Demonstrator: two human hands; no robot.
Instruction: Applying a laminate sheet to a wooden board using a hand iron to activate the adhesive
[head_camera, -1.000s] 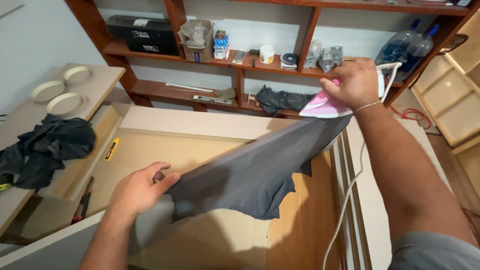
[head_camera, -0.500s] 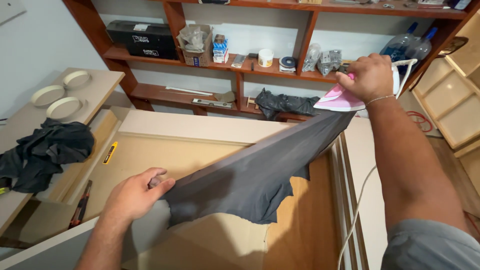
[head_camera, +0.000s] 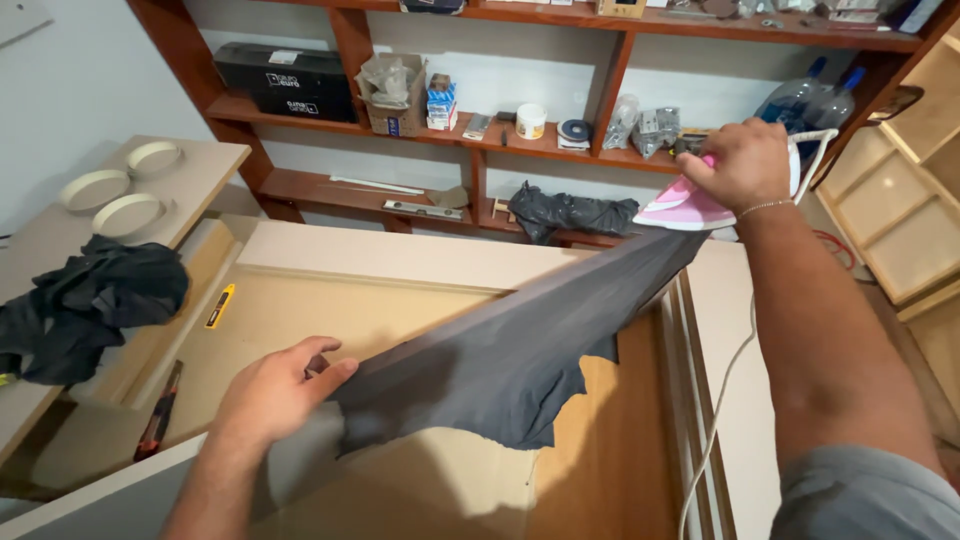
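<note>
A dark grey cloth (head_camera: 520, 350) stretches diagonally over a wooden panel (head_camera: 400, 310). My left hand (head_camera: 275, 390) presses flat on the cloth's near end, fingers spread. My right hand (head_camera: 745, 160) grips the handle of a pink and white clothes iron (head_camera: 685, 208), raised above the panel with the cloth's far end lifted up against its underside. A white cord (head_camera: 720, 400) hangs from the iron down along my right arm.
Wooden shelves (head_camera: 480, 145) behind hold a black case, boxes, jars and a black bag (head_camera: 570, 212). A dark crumpled cloth (head_camera: 95, 300) lies on the left counter near white round dishes (head_camera: 110, 200). A yellow utility knife (head_camera: 220, 305) rests on the panel's left edge.
My right hand has carried the iron slightly further right and up, pulling the cloth tauter. My left hand has shifted a little on the cloth's near end.
</note>
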